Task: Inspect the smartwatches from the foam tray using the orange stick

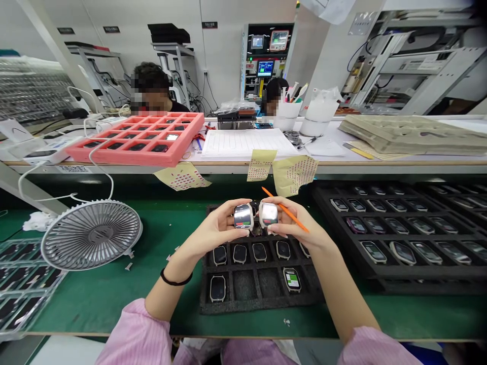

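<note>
My left hand is closed around a smartwatch case with a lit screen and no strap. In my right hand is a second smartwatch case, its screen bright with glare. An orange pen also sits in that hand, slanting across the fingers. Both watch cases are held side by side above a black foam tray. Several dark-screened watch cases stand in its slots, and one watch at the front right shows a green and white screen. Two front slots hold no watch.
Stacked black trays of watches lie to the right. A grey fan and clear trays occupy the left. On the shelf sit a pink foam tray, paper sheets and cardboard trays. Two people sit beyond.
</note>
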`<move>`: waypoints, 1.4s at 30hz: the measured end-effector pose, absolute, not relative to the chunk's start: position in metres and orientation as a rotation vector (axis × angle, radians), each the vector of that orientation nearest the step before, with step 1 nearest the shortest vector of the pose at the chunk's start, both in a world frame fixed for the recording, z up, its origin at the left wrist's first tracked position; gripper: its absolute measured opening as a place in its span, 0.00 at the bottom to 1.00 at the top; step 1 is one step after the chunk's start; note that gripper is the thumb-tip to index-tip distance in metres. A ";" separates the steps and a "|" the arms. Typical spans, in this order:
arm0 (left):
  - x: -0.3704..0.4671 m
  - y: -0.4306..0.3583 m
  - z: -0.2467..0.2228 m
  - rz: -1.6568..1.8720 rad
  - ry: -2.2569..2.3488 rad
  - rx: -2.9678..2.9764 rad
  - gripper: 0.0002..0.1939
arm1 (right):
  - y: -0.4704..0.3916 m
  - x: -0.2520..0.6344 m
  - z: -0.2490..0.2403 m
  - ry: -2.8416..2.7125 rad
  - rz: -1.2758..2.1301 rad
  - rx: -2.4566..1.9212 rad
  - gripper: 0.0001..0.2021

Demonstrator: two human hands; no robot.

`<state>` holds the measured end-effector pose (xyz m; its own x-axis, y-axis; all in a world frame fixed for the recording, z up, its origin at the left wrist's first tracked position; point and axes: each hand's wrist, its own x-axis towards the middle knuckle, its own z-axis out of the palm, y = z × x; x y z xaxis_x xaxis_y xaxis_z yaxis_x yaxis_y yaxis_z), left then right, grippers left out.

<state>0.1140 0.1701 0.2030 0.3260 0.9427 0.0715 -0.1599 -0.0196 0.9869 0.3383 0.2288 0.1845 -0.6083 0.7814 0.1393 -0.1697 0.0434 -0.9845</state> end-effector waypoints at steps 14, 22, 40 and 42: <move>0.119 0.176 0.198 1.080 1.055 1.427 0.23 | 0.229 0.330 0.178 -1.686 1.544 -0.658 0.20; 0.119 0.177 0.198 1.099 1.083 1.445 0.21 | 0.230 0.329 0.176 -1.703 1.506 -0.705 0.19; 0.121 0.179 0.199 1.062 1.145 1.419 0.21 | 0.229 0.325 0.177 -1.646 1.454 -0.739 0.14; 0.119 0.179 0.198 1.051 1.139 1.435 0.22 | 0.230 0.326 0.179 -1.676 1.462 -0.735 0.14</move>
<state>0.1195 0.1792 0.1975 0.1844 0.9816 0.0498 0.1287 -0.0744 0.9889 0.3261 0.2298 0.1786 -0.5301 0.8286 0.1802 -0.0663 0.1714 -0.9830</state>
